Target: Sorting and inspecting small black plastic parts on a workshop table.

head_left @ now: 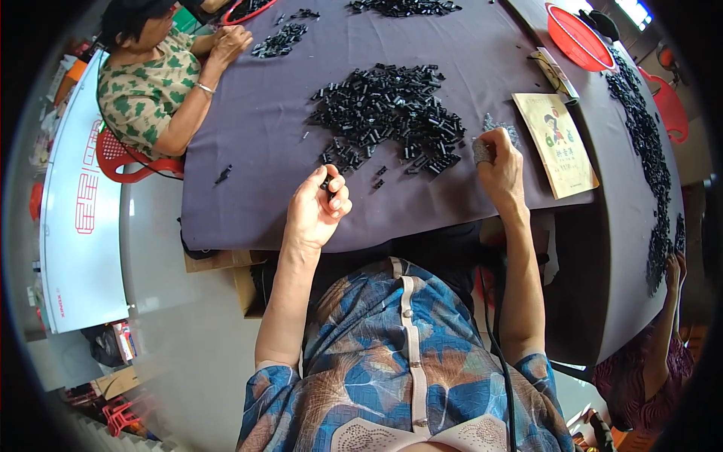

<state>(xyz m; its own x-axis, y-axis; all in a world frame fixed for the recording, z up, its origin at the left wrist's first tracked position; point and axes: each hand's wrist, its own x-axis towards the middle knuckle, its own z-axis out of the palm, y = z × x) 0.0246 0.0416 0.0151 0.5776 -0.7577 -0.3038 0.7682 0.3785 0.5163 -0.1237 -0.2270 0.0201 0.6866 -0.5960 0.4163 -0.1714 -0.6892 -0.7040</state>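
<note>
My left hand (318, 207) is closed, palm turned up, around a small black plastic piece (328, 185) held between thumb and fingers. It hovers at the table's near edge, just short of a large heap of similar black plastic pieces (392, 113). My right hand (501, 169) is farther right, its fingers curled and pinched together beside a small pile of tiny grey metal parts (503, 126). A grey speckled patch (482, 151) shows at its fingertips. What that hand grips, if anything, is too small to make out. Several loose black pieces (379, 179) lie between the hands.
A cream booklet (556, 147) lies right of my right hand, with a small box (556, 75) behind it. Red baskets (580, 38) stand at the far edges. A co-worker (162, 83) sits at left by another pile (280, 39); another person's arm (663, 346) reaches in at right.
</note>
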